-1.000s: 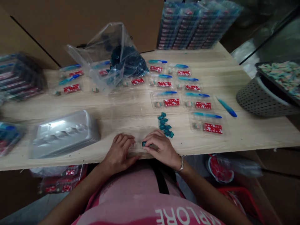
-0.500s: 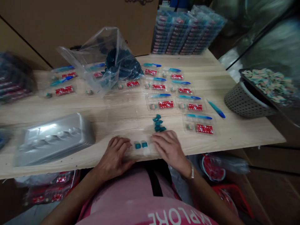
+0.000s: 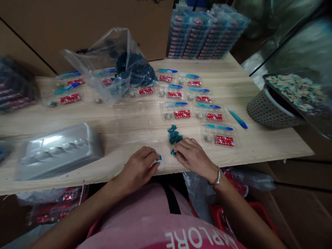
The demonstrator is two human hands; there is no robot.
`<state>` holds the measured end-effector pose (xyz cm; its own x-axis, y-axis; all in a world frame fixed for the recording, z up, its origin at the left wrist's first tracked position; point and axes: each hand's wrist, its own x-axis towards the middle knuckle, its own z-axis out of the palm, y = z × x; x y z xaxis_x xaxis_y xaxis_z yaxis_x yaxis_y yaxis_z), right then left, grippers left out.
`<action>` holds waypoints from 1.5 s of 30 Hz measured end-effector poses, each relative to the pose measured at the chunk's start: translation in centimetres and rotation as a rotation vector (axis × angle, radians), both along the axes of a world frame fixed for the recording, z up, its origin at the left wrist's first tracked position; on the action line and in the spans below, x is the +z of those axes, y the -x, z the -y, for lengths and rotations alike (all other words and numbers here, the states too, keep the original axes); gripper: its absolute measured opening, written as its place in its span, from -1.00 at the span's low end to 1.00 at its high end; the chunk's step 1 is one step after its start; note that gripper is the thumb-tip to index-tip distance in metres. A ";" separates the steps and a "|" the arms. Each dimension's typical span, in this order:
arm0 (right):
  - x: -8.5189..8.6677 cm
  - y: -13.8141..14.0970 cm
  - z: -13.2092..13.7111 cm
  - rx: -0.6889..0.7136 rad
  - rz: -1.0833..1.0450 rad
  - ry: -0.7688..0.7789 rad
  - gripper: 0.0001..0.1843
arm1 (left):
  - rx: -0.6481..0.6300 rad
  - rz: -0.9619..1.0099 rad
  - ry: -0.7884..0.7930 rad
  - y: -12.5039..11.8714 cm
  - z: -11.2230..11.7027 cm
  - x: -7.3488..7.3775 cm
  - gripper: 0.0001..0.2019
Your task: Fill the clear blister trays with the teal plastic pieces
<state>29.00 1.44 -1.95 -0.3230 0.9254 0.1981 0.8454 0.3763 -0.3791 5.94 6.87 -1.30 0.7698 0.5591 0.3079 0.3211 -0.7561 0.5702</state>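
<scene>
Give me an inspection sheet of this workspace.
surface: wooden table, light grain.
job's things: heap of teal pieces; filled clear trays in rows.
clutter: silver tray; plastic bag of dark teal pieces; loose blue stick.
grippers: left hand at a small teal piece, grip unclear; right hand beside another teal piece.
cables: nothing seen.
surroundings: cardboard box; stacked packs; dotted basket under a tray of pastel pieces.
</scene>
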 end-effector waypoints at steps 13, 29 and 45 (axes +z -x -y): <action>-0.8 5.8 1.8 -0.161 -1.387 0.634 -0.68 | 0.203 0.536 1.136 -0.3 2.4 1.2 -0.83; 1.2 8.4 -0.7 0.202 -0.300 0.147 -0.88 | 0.292 0.081 0.190 6.0 1.2 -1.3 -0.92; -1.3 0.1 2.4 -0.351 -0.114 0.004 -0.83 | 0.243 0.120 -0.013 6.7 0.3 -3.1 -0.95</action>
